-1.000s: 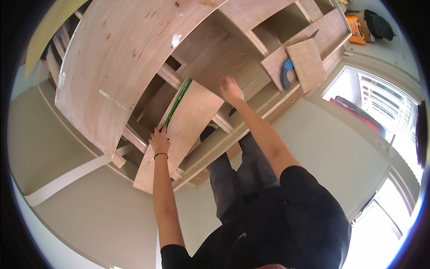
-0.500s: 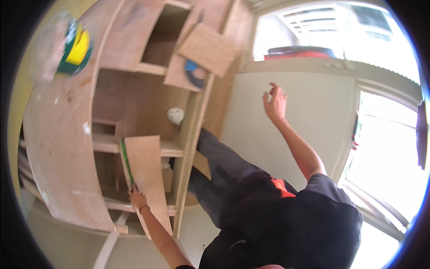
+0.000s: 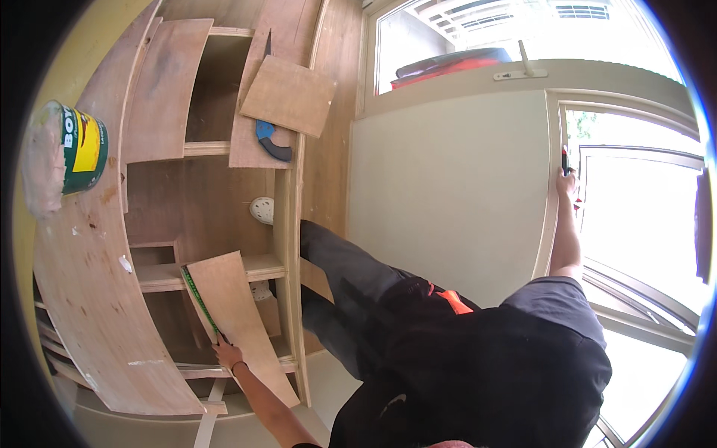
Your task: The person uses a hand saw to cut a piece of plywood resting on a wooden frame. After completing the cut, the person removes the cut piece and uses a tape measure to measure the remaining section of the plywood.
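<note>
A long plywood board [image 3: 231, 299] lies slanted across the openings of the wooden shelf unit. Along its left edge runs a green tape measure [image 3: 198, 295], with my left hand [image 3: 228, 352] closed at its lower end beside the board. On the far right, my right hand [image 3: 567, 183] is stretched out to the window frame [image 3: 553, 149]. Its fingers are closed around a slim red-and-black object [image 3: 565, 161], too small to name. A hand saw [image 3: 273, 142] with a blue and black handle rests partly under a smaller plywood piece [image 3: 290, 93].
A green tub with a yellow label [image 3: 86, 151] stands on the plywood panel [image 3: 112, 299] at left. The shelf unit [image 3: 287, 224] has open compartments. My legs stand in it, in white perforated shoes [image 3: 262, 210]. A door handle [image 3: 524, 67] sits on the pale door at upper right.
My right hand has gone from hanging free before the pale panel to the window frame, closing on the red-and-black object. My left hand stays at the tape measure. The whole view has shifted.
</note>
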Motion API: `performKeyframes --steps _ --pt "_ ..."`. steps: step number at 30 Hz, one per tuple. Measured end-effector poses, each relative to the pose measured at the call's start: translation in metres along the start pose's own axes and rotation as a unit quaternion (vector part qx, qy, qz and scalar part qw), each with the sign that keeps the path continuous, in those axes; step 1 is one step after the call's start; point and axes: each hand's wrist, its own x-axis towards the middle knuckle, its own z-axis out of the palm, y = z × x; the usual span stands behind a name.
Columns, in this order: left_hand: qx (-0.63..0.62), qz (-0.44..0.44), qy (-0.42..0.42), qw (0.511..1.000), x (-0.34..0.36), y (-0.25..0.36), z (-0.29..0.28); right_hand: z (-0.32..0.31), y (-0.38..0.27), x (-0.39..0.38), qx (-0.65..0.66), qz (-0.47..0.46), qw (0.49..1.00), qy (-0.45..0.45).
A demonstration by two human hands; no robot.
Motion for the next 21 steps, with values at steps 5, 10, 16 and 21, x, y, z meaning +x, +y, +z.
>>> performKeyframes --steps 5,10,16,21 --pt "-0.007 0.007 0.004 1.000 0.000 0.001 -0.002 -0.009 -0.009 -0.026 -0.073 0.003 0.995 0.074" --pt "-0.052 0.016 0.019 0.998 0.004 -0.001 0.005 -0.010 -0.013 -0.052 -0.097 -0.090 0.990 0.048" --pt "-0.097 0.041 0.082 0.991 0.006 -0.009 0.028 0.041 0.009 -0.036 -0.108 -0.348 0.929 0.071" --pt "-0.101 -0.012 0.089 0.991 0.000 -0.003 0.033 0.024 -0.018 -0.044 -0.037 -0.115 0.989 0.091"
